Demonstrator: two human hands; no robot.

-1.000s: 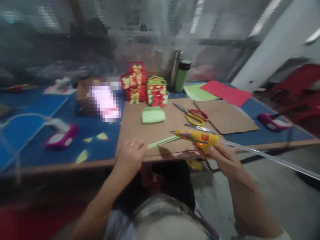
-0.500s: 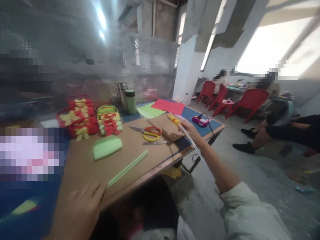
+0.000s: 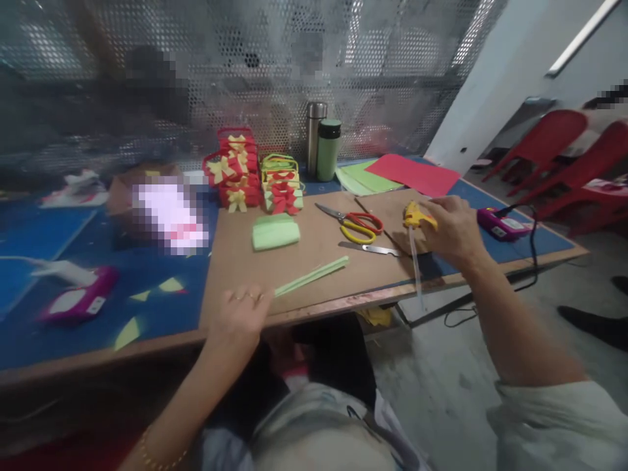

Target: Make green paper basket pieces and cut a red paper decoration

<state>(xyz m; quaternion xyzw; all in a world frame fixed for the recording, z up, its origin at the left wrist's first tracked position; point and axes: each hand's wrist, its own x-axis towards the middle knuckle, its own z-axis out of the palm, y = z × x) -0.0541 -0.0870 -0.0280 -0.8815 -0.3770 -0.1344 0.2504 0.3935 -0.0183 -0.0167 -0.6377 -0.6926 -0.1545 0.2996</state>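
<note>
My right hand is closed round a yellow glue gun, holding it over the smaller cardboard sheet at the table's right; a clear glue stick hangs down from the gun. My left hand rests at the near edge of the large cardboard sheet, fingers flat by the near end of a long green paper strip. A folded green paper piece lies farther back on the sheet.
Scissors with red and yellow handles and a metal blade lie between my hands. Red and green paper baskets, two flasks and coloured paper sheets stand at the back. Pink glue guns lie on the blue table. Red chairs at right.
The view swung back from the right to face the table. My right hand brought the glue gun nearer, over the small cardboard sheet. My left hand stayed by the green strip's end.
</note>
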